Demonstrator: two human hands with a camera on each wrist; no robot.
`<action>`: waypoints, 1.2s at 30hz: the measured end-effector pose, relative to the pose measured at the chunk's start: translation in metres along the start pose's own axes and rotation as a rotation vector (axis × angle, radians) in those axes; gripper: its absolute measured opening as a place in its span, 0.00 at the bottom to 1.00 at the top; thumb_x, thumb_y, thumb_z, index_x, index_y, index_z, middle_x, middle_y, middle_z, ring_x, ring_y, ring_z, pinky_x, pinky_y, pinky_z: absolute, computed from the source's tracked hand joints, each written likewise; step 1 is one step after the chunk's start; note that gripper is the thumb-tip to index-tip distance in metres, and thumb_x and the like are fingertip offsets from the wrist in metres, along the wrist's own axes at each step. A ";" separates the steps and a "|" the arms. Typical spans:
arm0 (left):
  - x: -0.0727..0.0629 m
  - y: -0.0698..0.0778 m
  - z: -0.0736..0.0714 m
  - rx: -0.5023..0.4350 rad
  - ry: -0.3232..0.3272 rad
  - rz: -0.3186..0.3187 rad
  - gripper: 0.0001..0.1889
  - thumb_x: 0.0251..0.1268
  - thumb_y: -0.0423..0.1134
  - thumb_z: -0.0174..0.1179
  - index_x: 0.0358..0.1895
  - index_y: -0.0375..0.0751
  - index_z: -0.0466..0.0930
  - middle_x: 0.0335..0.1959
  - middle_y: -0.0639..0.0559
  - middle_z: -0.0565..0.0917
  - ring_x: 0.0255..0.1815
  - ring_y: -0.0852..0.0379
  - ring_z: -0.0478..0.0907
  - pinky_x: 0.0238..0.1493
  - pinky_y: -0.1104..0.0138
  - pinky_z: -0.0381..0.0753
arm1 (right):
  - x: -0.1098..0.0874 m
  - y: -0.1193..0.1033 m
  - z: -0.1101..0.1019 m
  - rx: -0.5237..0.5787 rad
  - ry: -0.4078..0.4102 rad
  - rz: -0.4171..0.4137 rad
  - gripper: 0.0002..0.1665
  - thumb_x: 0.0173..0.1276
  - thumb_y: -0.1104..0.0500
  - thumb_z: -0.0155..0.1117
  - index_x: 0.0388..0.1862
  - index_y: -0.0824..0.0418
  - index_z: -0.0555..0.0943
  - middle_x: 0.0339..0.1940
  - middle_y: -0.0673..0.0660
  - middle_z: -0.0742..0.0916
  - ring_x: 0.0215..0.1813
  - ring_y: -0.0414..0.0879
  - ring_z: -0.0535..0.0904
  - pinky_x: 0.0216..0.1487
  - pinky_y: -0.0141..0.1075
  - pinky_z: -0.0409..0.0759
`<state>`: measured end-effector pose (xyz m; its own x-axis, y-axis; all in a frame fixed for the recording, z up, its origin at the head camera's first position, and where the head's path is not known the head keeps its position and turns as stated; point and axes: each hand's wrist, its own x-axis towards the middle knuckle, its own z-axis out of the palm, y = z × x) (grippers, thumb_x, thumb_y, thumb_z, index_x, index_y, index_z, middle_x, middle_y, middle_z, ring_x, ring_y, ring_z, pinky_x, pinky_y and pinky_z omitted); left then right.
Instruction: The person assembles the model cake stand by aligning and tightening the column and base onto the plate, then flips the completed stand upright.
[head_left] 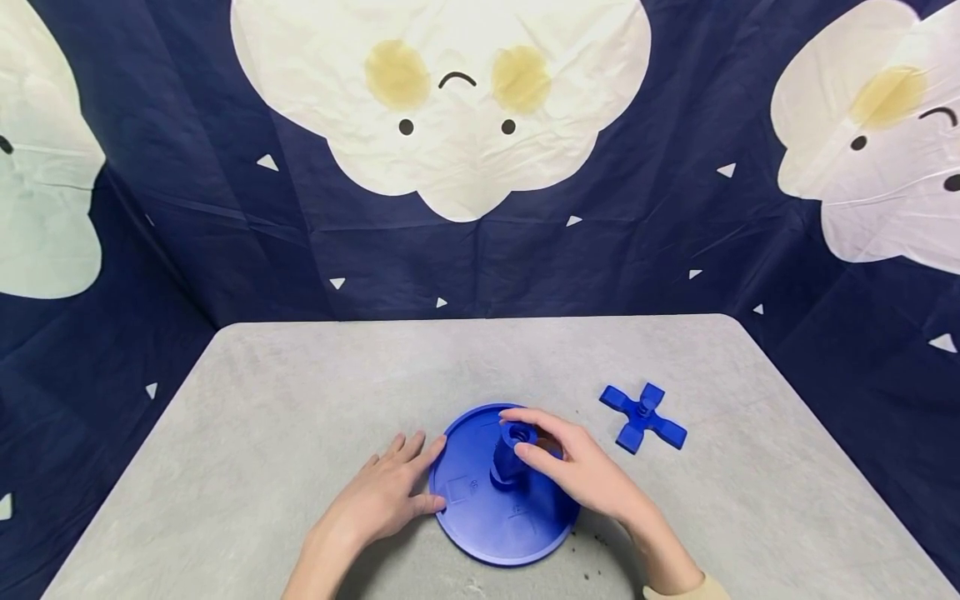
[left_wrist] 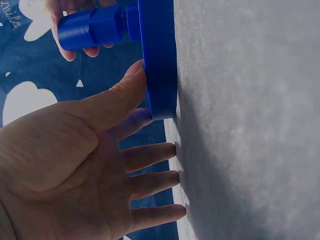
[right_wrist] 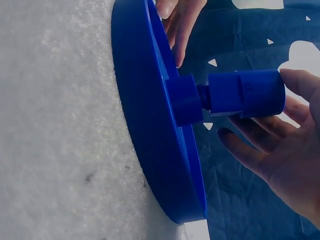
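Note:
A round blue plastic base with a raised rim lies flat on the table. At its centre, a short round collar rises. A hollow blue post stands on the collar, slightly tilted, with a narrower neck showing between the two. My right hand grips the upper end of this post between thumb and fingers. With straight, spread fingers, my left hand rests at the base's left side, its thumb and index finger touching the rim. Other left fingertips reach the tabletop.
A blue cross-shaped piece with a small central peg lies to the right, beyond my right hand. Dark specks dot the grey table near the base. Navy cloth with cloud patterns hangs behind and at both sides.

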<state>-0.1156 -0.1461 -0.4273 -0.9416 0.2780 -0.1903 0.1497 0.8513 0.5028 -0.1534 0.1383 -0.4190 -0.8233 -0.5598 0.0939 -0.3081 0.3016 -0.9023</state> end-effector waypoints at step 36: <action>-0.001 0.001 -0.001 0.003 0.009 0.005 0.41 0.62 0.54 0.70 0.78 0.46 0.67 0.79 0.33 0.65 0.82 0.27 0.55 0.75 0.28 0.58 | 0.001 0.001 0.008 -0.117 0.075 0.047 0.22 0.71 0.44 0.69 0.61 0.41 0.75 0.57 0.43 0.84 0.60 0.42 0.82 0.65 0.44 0.82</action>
<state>-0.1145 -0.1458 -0.4261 -0.9435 0.2780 -0.1805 0.1551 0.8514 0.5010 -0.1506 0.1322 -0.4228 -0.8700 -0.4851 0.0880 -0.3184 0.4166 -0.8515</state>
